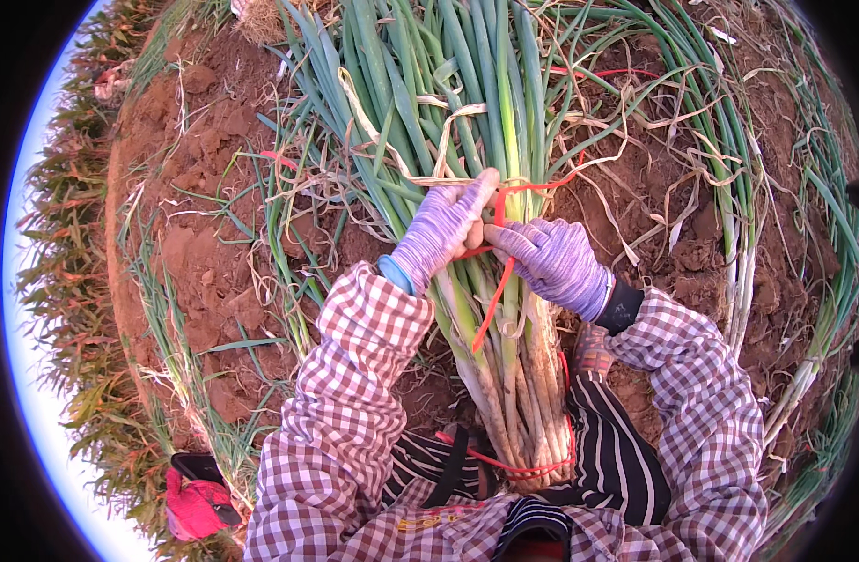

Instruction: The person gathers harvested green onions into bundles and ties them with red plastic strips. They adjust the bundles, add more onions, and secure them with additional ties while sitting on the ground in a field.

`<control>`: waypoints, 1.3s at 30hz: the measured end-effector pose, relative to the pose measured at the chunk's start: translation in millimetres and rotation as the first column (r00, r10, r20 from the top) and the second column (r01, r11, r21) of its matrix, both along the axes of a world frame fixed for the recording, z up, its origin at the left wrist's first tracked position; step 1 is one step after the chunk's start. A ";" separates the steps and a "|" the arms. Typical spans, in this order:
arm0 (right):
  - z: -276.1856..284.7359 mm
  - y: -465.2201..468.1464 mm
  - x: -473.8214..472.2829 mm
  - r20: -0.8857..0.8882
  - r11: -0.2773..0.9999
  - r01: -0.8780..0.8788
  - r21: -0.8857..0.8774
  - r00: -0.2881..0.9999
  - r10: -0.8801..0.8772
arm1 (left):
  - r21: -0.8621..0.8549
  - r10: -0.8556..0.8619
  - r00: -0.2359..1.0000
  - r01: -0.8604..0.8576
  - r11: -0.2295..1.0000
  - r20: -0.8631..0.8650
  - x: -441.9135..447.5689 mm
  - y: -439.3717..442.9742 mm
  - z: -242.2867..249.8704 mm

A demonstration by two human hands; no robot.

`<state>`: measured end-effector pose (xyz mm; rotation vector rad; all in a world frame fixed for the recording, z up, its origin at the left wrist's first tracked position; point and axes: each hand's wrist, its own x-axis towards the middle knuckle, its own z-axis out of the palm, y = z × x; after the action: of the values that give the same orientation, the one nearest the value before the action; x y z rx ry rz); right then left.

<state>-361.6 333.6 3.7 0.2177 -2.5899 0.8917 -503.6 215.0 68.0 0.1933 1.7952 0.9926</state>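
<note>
A large bundle of green onions (517, 372) stretches before me, green leaves at the top and pale, soil-stained stalks toward my lap. My left hand (447, 225), in a purple knit glove, lies on the bundle's middle with its fingers closed on a red plastic string (494, 305). Close beside it, my right hand (557, 261), gloved alike, pinches the same string between thumb and forefinger. One loose end hangs over the stalks, and another part runs up to the right. Near the root end, a second red string (517, 469) circles the stalks.
Brown soil (218, 267) surrounds the bundle. Loose green onions lie in rows at left (166, 337) and right (742, 211). Dry leaf strips and a piece of red string (626, 72) lie ahead. A pink item (197, 502) sits at lower left, beside leafy plants (78, 232).
</note>
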 end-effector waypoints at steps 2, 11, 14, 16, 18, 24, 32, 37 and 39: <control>-5.2 3.1 -3.1 -0.009 0.998 -0.034 -0.054 0.999 0.034 | 0.141 -0.018 1.000 0.020 0.990 -0.015 -5.1 4.5 -20.2; -24.9 -6.4 -20.9 0.283 0.092 0.269 -0.959 0.934 0.219 | 0.549 0.527 0.844 -0.394 0.737 -0.101 57.8 -49.3 -10.4; -7.8 -2.4 -22.9 0.418 0.164 0.385 -0.908 0.858 0.300 | 0.102 -0.281 0.560 0.555 0.825 -0.780 69.4 -100.2 -6.8; -12.3 -5.8 -21.7 0.389 0.291 0.314 -0.904 0.885 0.254 | -0.285 -0.585 0.186 0.733 0.617 -0.789 60.1 -106.8 -9.3; -15.4 -7.5 -17.1 0.392 0.258 0.325 -0.910 0.876 0.280 | -0.020 -0.264 0.517 0.430 0.902 -0.814 51.7 -88.8 -8.5; -18.7 -31.9 -6.1 0.274 0.185 0.257 -0.949 0.959 0.070 | -0.189 -0.226 0.206 0.187 0.964 -0.952 47.7 -32.8 -54.0; -35.3 -50.8 2.2 0.074 0.006 0.074 -0.997 0.997 0.005 | -0.256 -0.301 0.522 0.158 0.954 -0.798 33.0 -21.3 -51.6; -37.5 -48.5 0.5 0.144 0.150 0.143 -0.978 0.990 -0.001 | 0.672 -0.039 0.836 -0.412 0.616 0.548 30.7 -48.8 -3.8; -25.3 -39.3 0.8 0.260 0.364 0.228 -0.903 0.965 0.039 | 0.702 -0.019 0.761 -0.589 0.400 0.649 37.6 -59.2 32.9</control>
<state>-360.8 294.3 -21.6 -0.4045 -1.7756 2.2792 -466.0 155.8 100.9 0.1726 0.5663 1.9944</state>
